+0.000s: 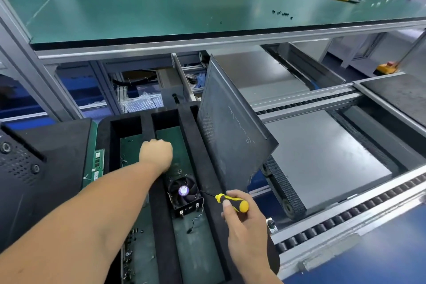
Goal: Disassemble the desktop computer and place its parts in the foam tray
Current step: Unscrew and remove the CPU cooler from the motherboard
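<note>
A black foam tray (189,136) with long compartments lies in front of me. A CPU cooler fan (184,192) with a purple centre sits in its middle compartment. My left hand (156,153) hovers over that compartment beyond the fan, fingers curled under; what it holds, if anything, is hidden. My right hand (239,217) grips a yellow-and-black screwdriver (232,202) just right of the fan. A dark side panel (228,127) stands tilted in the tray's right slot. The black computer case (30,168) lies at the left, with green RAM sticks (98,165) beside it.
Several loose screws (132,253) lie in the left compartment. A roller conveyor (345,217) with grey pallets (322,159) runs to the right. A green shelf (161,11) hangs overhead with small screws (282,13) on it.
</note>
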